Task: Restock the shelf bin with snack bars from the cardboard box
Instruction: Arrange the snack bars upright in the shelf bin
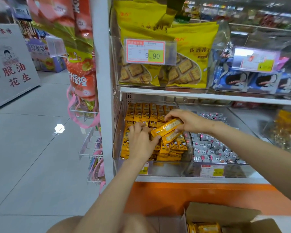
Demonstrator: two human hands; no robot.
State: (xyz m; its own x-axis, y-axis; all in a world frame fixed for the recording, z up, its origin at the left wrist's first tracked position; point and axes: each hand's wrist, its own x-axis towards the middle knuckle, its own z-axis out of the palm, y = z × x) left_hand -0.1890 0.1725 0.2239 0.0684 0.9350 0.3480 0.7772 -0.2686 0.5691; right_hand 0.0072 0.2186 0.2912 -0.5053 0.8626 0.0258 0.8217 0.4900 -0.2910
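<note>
A shop aisle with a glossy pale tiled floor [32,132] is stretching away on the left, and a white shelf unit [101,64] on an orange base [175,195] is filling the right. On the upper shelf, yellow biscuit bags [183,56] are standing behind a price tag [145,51]. On the shelf below, a clear shelf bin [118,132] is sitting at the left end, just beside a second clear bin of grey-wrapped snacks [208,148]. The cardboard box [222,214] is standing open on the floor at the lower right, with a few orange packs [205,227] showing inside it.

Both arms are reaching into the shelf bin. The left hand [141,140] is lying over the front rows, its fingers [138,127] spread loosely and pressing on the stock, its thumb touching the lower end of the held bars. The right hand [186,120] is gripping a small stack of snack bars [168,128], its fingers [170,116] curling over the top and the thumb underneath. That stack is tilting above the middle of the bin. Rows of orange bars [146,111] are standing at the back of the bin and more are lying flat in front.
</note>
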